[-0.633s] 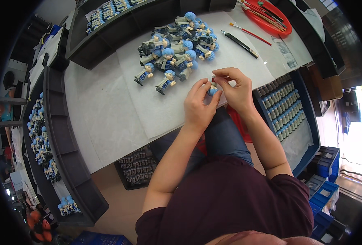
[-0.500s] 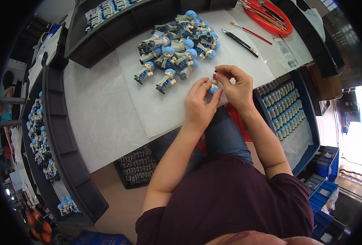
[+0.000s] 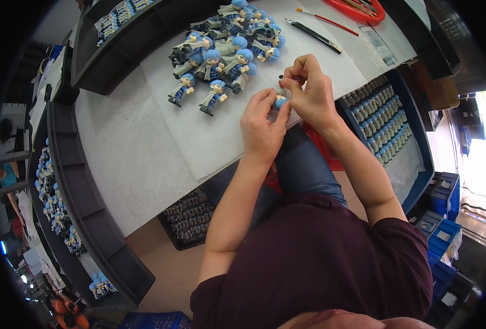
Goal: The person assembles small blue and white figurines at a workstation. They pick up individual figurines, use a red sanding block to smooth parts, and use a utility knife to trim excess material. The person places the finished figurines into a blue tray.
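A small blue-haired toy figure (image 3: 279,101) is pinched between both my hands above the near edge of the white table (image 3: 122,148). My left hand (image 3: 262,127) grips its lower part from below. My right hand (image 3: 307,90) holds its upper part, fingers curled over it, so most of the figure is hidden. Just beyond my hands lies a pile of several similar figures (image 3: 223,49) with blue hair and grey coats, spread on the white paper.
A black tray (image 3: 117,60) with more figures stands at the table's far left. Black shelves (image 3: 67,181) on the left hold rows of figures. A blue tray (image 3: 380,118) of parts sits at my right, a dark tray (image 3: 191,219) on the floor. A brush (image 3: 327,21), a black tool (image 3: 314,35) and a red dish (image 3: 358,8) lie far right.
My hands have stayed at the same spot on the table edge, only shifting their fingers slightly on the figure. The pile has not moved.
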Available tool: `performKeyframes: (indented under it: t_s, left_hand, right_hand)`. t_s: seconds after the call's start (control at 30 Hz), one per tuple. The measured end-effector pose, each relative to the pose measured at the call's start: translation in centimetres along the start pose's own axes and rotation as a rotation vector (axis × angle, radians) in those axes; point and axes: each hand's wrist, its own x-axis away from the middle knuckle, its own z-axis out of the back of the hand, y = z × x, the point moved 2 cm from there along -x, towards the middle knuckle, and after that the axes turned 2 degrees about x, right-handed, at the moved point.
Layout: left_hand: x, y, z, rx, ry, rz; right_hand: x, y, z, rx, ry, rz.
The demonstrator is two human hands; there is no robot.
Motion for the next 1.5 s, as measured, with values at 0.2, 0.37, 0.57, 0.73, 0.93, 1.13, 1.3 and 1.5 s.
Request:
performKeyframes:
  t_s: [0.2,0.37,0.57,0.73,0.93,1.13,1.3,1.5]
  left_hand:
    - [-0.1,0.3,0.0,0.038,-0.025,0.019]
    - [0.1,0.2,-0.1,0.046,-0.029,0.014]
    - [0.1,-0.1,-0.2,0.025,0.001,-0.009]
    - [0.1,-0.1,-0.2,0.013,0.004,-0.05]
    - [0.1,-0.2,-0.2,0.02,-0.002,-0.031]
    - [0.1,-0.3,-0.2,0.022,-0.013,-0.037]
    - [0.0,0.3,-0.1,0.055,0.009,0.023]
    - [0.0,0.2,-0.2,0.042,0.018,0.004]
  right_hand:
    - [-0.8,0.3,-0.1,0.098,-0.025,0.106]
    - [-0.7,0.3,0.3,0.098,-0.045,0.099]
    - [-1.2,0.2,0.2,0.097,-0.04,0.073]
    - [-0.8,0.3,0.1,0.122,-0.057,0.128]
    - [-0.4,-0.2,0.1,0.152,-0.057,0.109]
    - [-0.2,-0.4,0.2,0.118,-0.048,0.064]
    - [-1.6,0.3,0.4,0.032,0.032,0.009]
    - [-0.4,0.9,0.8,-0.034,0.023,-0.123]
